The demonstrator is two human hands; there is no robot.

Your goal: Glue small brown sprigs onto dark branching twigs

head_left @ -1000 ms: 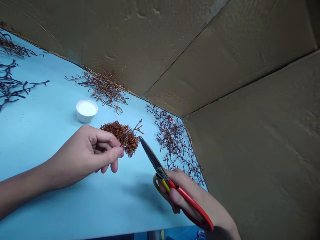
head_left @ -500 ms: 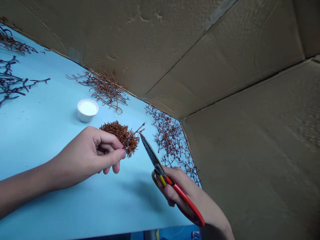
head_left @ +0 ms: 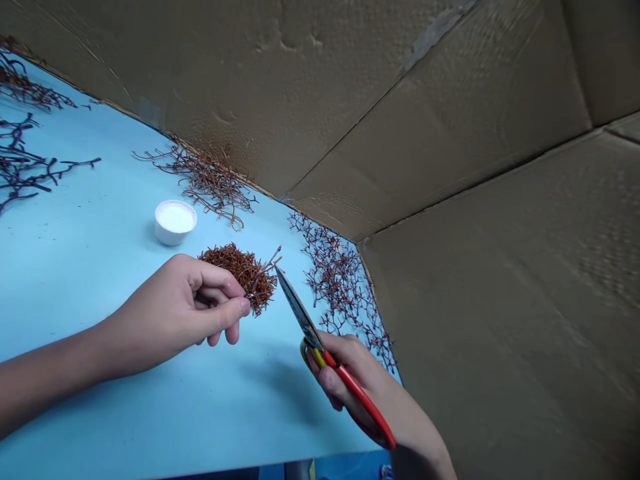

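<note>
Between its thumb and fingertips, my left hand (head_left: pixel 200 300) pinches a thin brown twig (head_left: pixel 261 272) that forks at its free end. A pair of scissors (head_left: pixel 327 363) with red and yellow handles is held in my right hand (head_left: pixel 363 380). The blades look nearly closed, and their tips are at the forked end of the twig; I cannot tell whether they touch it. Behind and beneath the twig lies a mound of short reddish-brown clippings (head_left: pixel 235 261), partly hidden by my left hand.
A small white cup (head_left: pixel 175 223) with white contents stands behind my left hand. Thin brown stems (head_left: pixel 213 177) lie along the cardboard wall (head_left: pixel 300 87). Branched pieces (head_left: pixel 345 280) are spread at the right, and darker twigs (head_left: pixel 30 163) at the left. All rest on a light blue tabletop (head_left: pixel 165 427).
My right hand and the scissors have shifted slightly left. The twig's forked end has also moved a little left, while my left hand stays almost where it was.
</note>
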